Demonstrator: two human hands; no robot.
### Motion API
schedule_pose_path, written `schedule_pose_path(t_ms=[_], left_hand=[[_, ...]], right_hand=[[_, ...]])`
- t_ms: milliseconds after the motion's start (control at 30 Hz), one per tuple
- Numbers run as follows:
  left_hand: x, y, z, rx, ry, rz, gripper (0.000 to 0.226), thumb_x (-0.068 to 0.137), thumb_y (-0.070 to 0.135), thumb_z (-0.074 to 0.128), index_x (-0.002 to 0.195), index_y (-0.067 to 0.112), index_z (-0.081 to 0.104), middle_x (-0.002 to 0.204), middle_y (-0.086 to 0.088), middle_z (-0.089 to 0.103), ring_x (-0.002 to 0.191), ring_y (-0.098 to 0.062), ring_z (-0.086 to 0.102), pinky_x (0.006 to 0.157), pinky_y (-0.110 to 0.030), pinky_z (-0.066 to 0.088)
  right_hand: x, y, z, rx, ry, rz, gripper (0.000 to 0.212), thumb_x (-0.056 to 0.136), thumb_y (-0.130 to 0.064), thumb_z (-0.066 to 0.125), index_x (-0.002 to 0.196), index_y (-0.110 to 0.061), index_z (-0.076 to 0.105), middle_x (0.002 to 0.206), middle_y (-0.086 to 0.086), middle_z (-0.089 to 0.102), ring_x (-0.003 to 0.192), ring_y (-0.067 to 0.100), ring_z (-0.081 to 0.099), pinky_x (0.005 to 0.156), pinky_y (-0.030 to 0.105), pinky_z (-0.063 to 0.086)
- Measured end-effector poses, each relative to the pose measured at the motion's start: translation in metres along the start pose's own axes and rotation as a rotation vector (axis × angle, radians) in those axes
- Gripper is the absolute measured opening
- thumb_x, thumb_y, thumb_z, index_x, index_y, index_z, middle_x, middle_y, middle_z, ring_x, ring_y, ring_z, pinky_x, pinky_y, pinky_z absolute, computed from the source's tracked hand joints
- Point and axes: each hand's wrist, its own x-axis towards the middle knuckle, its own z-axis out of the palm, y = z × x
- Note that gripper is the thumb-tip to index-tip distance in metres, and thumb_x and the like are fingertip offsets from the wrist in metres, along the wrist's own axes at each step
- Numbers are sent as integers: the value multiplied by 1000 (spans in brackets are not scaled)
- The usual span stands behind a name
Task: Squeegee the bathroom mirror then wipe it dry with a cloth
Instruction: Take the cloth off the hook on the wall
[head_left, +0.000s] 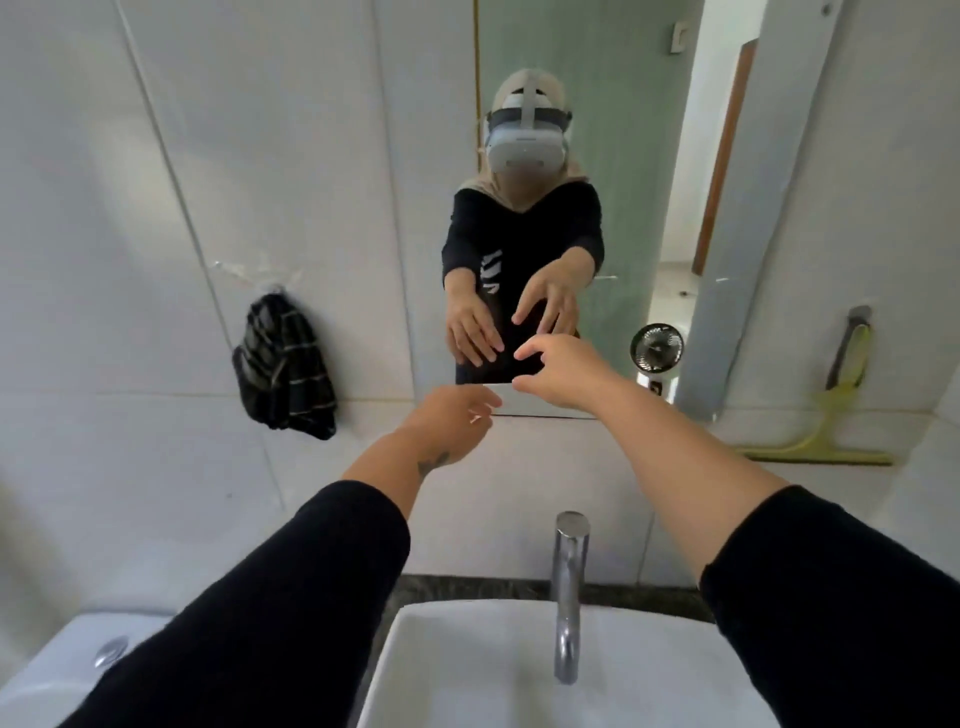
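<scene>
A chrome faucet (569, 592) stands upright at 6 o'clock, its spout curving down over the white sink basin (467, 670). Behind the basin runs a dark speckled counter (467, 590) edge. At 7 o'clock sits a white toilet tank lid (62, 660) with a round chrome flush button (110, 651). White wall tiles (130, 208) fill the left side.

Yellow-green squeegee (826, 441) hangs right of the mirror (597, 208); dark checked cloth (283, 371) hangs left.
</scene>
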Motion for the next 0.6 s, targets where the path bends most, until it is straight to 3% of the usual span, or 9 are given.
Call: schedule_pose_path(t_ms=[100,200,367,500,600], left_hand=[[-19,-38,-44,24,156,-72,30,93,17,54,121,23,61,127,1,60,111,-18,58,98,-34,46],[-32,-72,-76,72,327,-125,35,93,18,53,127,25,56,132,0,51,107,-17,55,91,-34,49],[-33,-127,-110,26,581,-240,46,94,17,52,139,24,44,142,-2,39,124,-23,45,92,-34,45],[-18,-160,-123,-68,643,-303,53,93,17,53,143,28,37,140,-6,39,127,-27,42,96,-35,42],[-4,-175,-122,-113,625,-304,61,93,21,53,146,37,28,136,-6,44,124,-26,46,93,-36,43]], right_hand=[[18,-54,28,34,-53,-108,44,86,-28,65,129,-21,54,134,10,52,121,24,50,96,34,42],[35,-100,56,64,-89,-211,46,88,-28,62,133,-23,50,135,9,49,119,25,50,97,35,42],[67,-156,98,187,-114,-321,52,93,-27,53,143,-26,38,144,10,43,132,23,41,102,33,38],[98,-176,128,223,-60,-330,53,96,-27,47,146,-34,31,137,11,47,119,29,52,99,36,44],[114,-182,146,228,25,-348,50,96,-25,46,143,-37,35,125,10,57,112,28,55,96,37,45]])
